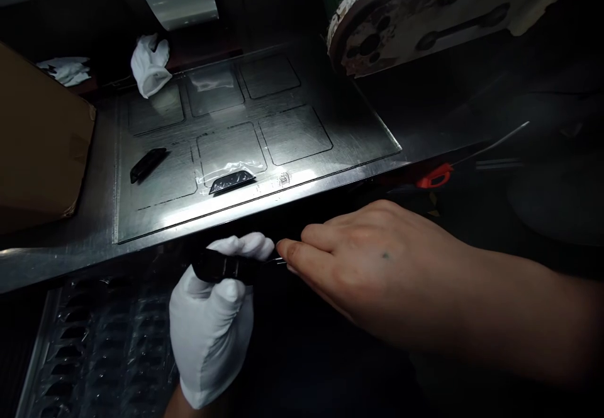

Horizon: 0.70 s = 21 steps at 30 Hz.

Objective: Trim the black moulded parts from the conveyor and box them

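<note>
My left hand, in a white fabric glove, grips a glossy black plastic piece below the table edge. Its thumb lies in front and the fingers curl behind the piece. At the right end of that piece, my bare right hand has its fingertips pinched together. Something thin and pale shows by these fingertips; I cannot make out what it is. Two similar black pieces lie on the metal table: a trapezoid-shaped one near the front edge and a tilted one farther left.
A cardboard box stands at the left. A loose white glove rests at the back of the metal table. Below left, a clear tray holds several dark pieces. A red-handled tool and a worn machine part are at right.
</note>
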Available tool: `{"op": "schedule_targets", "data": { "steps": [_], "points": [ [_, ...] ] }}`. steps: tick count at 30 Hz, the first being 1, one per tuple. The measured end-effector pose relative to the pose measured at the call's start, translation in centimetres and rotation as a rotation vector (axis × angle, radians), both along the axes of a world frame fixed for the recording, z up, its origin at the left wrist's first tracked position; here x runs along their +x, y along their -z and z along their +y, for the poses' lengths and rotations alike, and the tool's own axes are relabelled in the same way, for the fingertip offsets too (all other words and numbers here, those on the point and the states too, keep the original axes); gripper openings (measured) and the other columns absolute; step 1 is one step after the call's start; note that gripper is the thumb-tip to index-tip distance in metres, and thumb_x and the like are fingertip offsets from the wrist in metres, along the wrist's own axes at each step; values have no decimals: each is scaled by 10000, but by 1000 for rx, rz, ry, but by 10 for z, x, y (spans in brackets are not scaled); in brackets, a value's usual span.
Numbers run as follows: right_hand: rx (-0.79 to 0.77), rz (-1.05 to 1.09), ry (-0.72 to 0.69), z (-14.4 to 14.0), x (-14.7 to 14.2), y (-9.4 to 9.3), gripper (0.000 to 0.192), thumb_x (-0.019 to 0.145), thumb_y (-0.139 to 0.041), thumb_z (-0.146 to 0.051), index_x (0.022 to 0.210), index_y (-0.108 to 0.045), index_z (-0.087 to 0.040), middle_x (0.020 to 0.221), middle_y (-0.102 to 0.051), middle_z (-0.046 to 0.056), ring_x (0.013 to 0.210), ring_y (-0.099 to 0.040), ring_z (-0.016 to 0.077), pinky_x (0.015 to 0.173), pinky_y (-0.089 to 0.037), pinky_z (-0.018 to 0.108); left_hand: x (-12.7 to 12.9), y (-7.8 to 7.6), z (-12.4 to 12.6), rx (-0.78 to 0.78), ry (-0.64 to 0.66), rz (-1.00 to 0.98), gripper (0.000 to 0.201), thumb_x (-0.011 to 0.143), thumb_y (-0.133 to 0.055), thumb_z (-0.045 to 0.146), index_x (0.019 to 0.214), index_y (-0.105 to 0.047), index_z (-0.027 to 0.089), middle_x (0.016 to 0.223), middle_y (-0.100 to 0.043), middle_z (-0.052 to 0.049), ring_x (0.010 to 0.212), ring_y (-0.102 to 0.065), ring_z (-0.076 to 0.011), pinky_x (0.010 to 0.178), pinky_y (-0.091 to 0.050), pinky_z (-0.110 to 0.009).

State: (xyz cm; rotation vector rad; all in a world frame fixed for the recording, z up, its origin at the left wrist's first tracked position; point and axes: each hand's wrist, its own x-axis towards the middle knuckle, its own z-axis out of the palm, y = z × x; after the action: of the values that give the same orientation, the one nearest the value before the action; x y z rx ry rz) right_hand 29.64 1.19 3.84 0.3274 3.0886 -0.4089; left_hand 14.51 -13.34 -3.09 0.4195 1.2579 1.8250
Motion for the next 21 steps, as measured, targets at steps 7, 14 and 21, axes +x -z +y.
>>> {"op": "schedule_targets", "data": {
  "steps": [7,14,21],
  "points": [
    [-77,155,21,4,10,6,217,1025,-567,-226,1127,-755,-194,761,-718,5,587,-617,155,513,-326,309,4,13,3,68,-77,167,224,913,-785,275,1129,-763,219,1097,-805,-28,1072,-760,-208,1046,-611,-365],
    [103,344,401,105,10,54,333,1047,-542,-267,1320,-724,-213,1078,-760,75,959,-703,250,733,-503,346,1,9,22,134,41,-193,258,888,-801,405,1111,-759,281,1079,-758,-2,1060,-747,-200,1045,-612,-391],
    [-43,796,499,92,33,113,360,977,-617,-198,1322,-698,-134,1233,-695,171,1153,-613,297,1021,-516,488,14,14,45,-135,-14,-177,292,779,-853,537,993,-797,347,1062,-777,1,934,-766,-207,949,-651,-372]
  ]
}}
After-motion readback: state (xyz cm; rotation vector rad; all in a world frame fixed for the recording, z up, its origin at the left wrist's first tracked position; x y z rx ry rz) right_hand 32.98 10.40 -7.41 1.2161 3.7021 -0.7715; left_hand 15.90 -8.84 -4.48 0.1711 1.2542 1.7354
